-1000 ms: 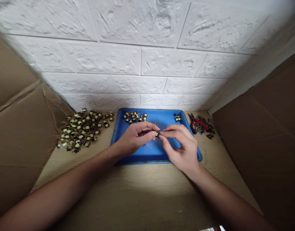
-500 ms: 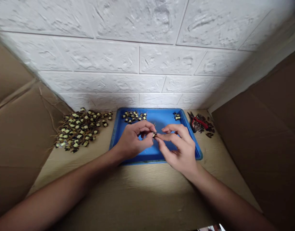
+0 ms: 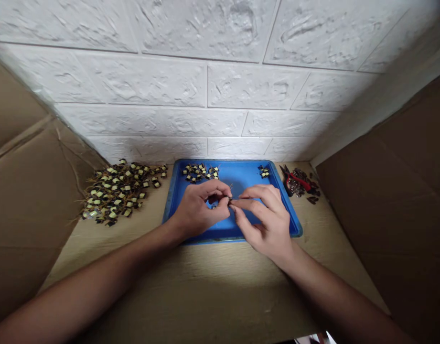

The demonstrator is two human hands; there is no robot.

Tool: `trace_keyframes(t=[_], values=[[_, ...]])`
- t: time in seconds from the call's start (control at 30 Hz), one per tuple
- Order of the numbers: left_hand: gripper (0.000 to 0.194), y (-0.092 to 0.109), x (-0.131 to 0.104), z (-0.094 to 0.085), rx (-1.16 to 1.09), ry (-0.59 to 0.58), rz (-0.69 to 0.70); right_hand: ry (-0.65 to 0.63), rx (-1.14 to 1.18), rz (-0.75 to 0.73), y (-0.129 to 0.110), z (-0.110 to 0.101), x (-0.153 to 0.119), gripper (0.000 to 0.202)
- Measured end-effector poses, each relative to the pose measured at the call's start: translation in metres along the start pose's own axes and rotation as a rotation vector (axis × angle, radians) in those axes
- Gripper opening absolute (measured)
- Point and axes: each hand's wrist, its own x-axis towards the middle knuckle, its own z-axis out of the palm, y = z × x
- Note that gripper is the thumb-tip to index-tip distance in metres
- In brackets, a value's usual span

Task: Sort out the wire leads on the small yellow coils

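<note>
I can see two bare hands meeting over a blue tray [image 3: 241, 172] on the desk [image 3: 205, 286]. The left hand [image 3: 201, 208] has its grip pinched tight on a small dark part [image 3: 229, 199], up in front of the tray's middle. The right hand [image 3: 268, 222] has its thumb and a finger close together at the part's right end. They touch it, but I can't tell if that grip squeezes it.

Half a second ago, a pale yellow patch showed on the part. Now I can hardly see it, so I think the part has been turned or covered by fingers. The hands look busy with this one.

Near the tray's back edge lie a group of yellow-and-black parts [image 3: 201, 173] and, well apart to the right, a smaller bunch [image 3: 264, 172]. A big pile [image 3: 115, 191] sits left of the tray. Red-handled pliers [image 3: 302, 183] lie on the right, by some brown bits [image 3: 314, 199].
</note>
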Motion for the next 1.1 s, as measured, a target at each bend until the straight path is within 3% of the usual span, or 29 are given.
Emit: trace_keyframes(t=[0.3, 0.63, 0.9, 1.1], values=[[0.010, 0.0001, -0.0003, 0.0006, 0.070, 0.021, 0.042, -0.043, 0.120, 0.103, -0.0054, 0.0017, 0.0027, 0.011], [0.007, 0.0014, -0.0013, 0.0003, 0.063, -0.030, 0.021, -0.053, 0.206, 0.142, -0.0030, 0.0031, 0.0030, 0.016], [0.008, 0.0062, 0.0004, 0.0000, -0.094, -0.006, -0.059, 0.101, 0.086, 0.148, -0.0028, 0.0038, 0.0016, 0.022], [0.009, 0.0077, 0.0005, 0.0003, -0.127, 0.004, -0.101, 0.128, 0.001, 0.078, 0.0006, 0.0022, 0.0001, 0.020]])
